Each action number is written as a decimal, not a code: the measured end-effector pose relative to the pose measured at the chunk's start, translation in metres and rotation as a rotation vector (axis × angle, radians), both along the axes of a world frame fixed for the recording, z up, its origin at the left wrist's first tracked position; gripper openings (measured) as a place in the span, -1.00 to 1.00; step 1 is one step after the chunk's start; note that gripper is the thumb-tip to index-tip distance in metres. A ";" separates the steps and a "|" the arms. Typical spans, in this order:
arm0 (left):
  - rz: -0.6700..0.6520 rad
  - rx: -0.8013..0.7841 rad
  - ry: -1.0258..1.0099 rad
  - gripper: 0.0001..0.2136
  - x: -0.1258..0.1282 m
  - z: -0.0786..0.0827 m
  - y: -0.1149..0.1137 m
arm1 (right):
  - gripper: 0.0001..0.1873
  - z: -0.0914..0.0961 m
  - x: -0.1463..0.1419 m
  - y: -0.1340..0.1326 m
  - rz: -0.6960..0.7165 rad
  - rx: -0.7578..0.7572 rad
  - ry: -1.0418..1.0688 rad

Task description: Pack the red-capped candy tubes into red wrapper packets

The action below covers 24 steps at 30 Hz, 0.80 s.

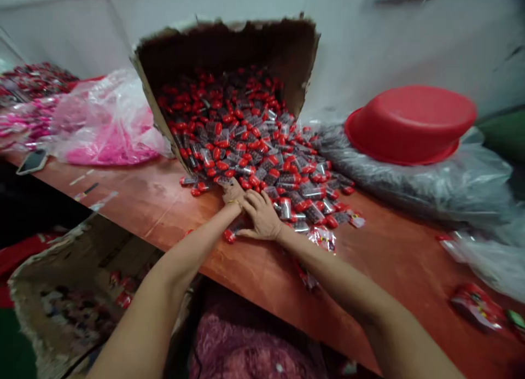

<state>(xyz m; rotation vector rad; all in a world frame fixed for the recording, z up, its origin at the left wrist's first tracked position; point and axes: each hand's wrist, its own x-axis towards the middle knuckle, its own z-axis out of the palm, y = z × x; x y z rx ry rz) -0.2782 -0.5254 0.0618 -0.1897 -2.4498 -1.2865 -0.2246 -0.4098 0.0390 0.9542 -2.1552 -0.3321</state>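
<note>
A tipped cardboard box [287, 45] spills a heap of small clear-wrapped packets with red caps [250, 144] onto a reddish table [156, 198]. Both my arms reach to the near edge of the heap. My left hand [233, 194] lies on packets at the heap's front, mostly hidden behind my right hand. My right hand [262, 217] rests beside it, fingers curled over packets on the table. One red-capped packet [229, 235] lies just under the hands.
An upturned red plastic basin [410, 122] sits on grey plastic bags [471, 187] at right. Pink plastic bags [102, 122] and a phone [33, 161] lie at left. A worn cardboard box [61, 291] stands below the table's edge. Loose packets [476, 305] lie at far right.
</note>
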 end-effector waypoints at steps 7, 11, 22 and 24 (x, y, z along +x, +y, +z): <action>0.043 -0.202 0.182 -0.77 -0.001 0.008 -0.069 | -0.27 0.013 -0.022 0.009 -0.223 0.076 0.061; 0.284 -0.118 0.216 -0.65 -0.015 0.019 -0.114 | -0.38 0.022 -0.023 0.016 -0.222 0.119 0.025; 0.456 0.293 0.150 -0.52 -0.110 0.008 -0.155 | -0.33 -0.008 -0.024 -0.048 0.076 0.163 -0.027; 0.527 0.277 0.171 -0.52 -0.113 0.004 -0.147 | -0.34 -0.012 -0.039 -0.067 0.131 0.202 -0.048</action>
